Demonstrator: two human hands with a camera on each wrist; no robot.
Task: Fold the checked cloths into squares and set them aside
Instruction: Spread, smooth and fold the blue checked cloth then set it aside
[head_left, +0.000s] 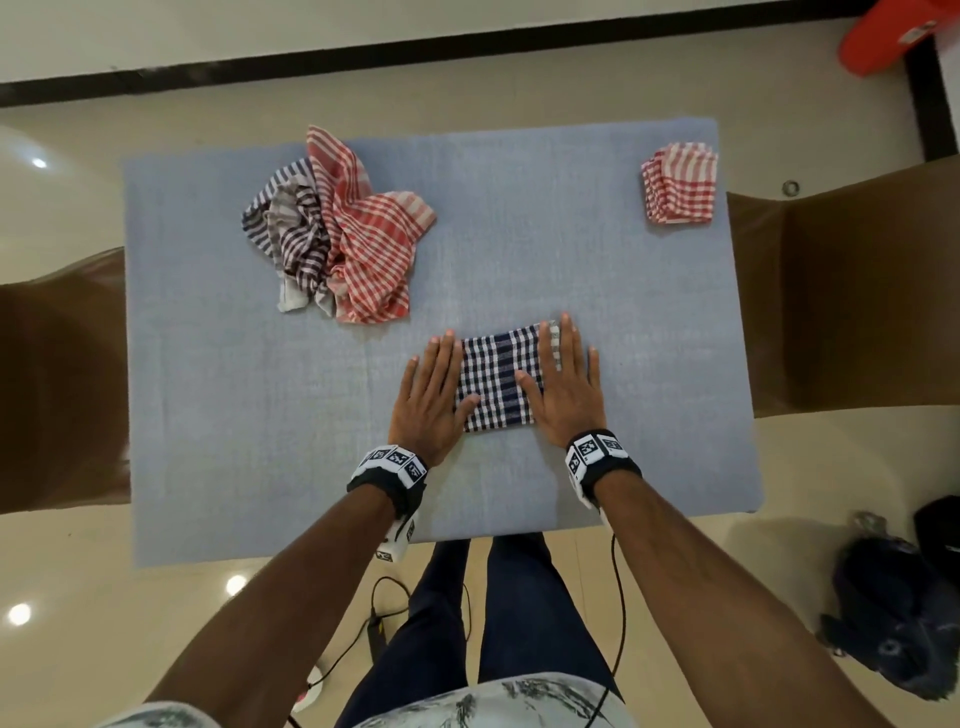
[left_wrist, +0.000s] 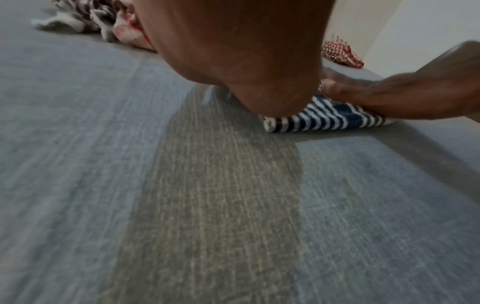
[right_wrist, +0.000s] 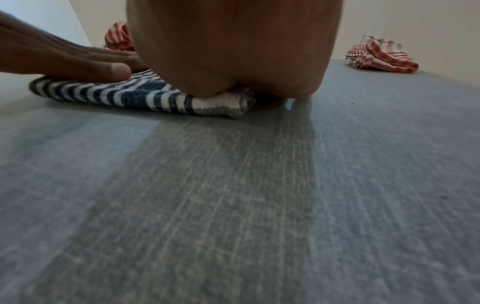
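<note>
Fingers (head_left: 553, 345) of both hands lie flat on the navy cloth (head_left: 496, 376); only wrist views show its layers.

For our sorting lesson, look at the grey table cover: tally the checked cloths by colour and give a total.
Red and white checked cloths: 2, one folded at the far right corner, one crumpled in the heap.
Navy and white checked cloths: 1, folded under both hands.
Dark purple and grey checked cloths: 1, crumpled in the heap.
Total: 4, as far as the heap shows.
</note>
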